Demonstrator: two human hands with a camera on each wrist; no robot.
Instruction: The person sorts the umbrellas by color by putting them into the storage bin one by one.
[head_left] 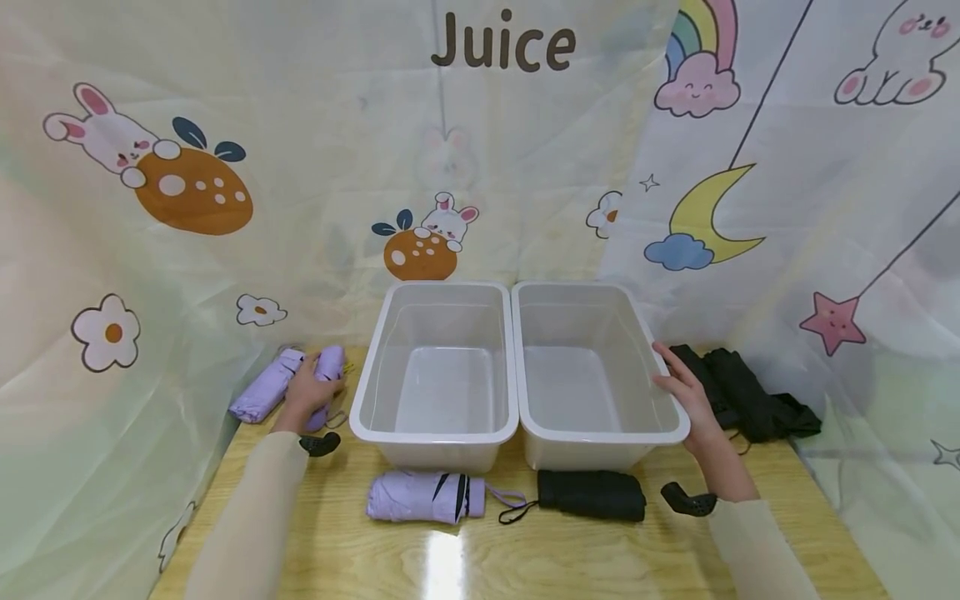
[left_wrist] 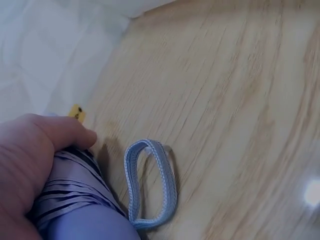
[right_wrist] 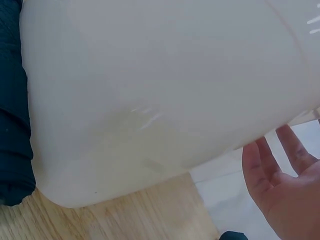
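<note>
My left hand (head_left: pixel 306 392) grips a folded lilac umbrella (head_left: pixel 330 364) on the table, left of the bins. Its wrist strap (left_wrist: pixel 167 185) loops out onto the wood in the left wrist view. A second lilac umbrella (head_left: pixel 264 390) lies just left of that hand. My right hand (head_left: pixel 692 404) holds the right rim of the right white plastic bin (head_left: pixel 600 437), with digits over the rim and fingers beneath it. Folded black umbrellas (head_left: pixel 742 396) lie just beyond that hand.
Beside the right bin stands a matching left white bin (head_left: pixel 435 437). Another folded lilac umbrella (head_left: pixel 420 497) and a black umbrella (head_left: pixel 592 495) lie in front of them on the wooden table (head_left: pixel 360 558). A printed curtain (head_left: pixel 322 167) hangs behind and at the sides.
</note>
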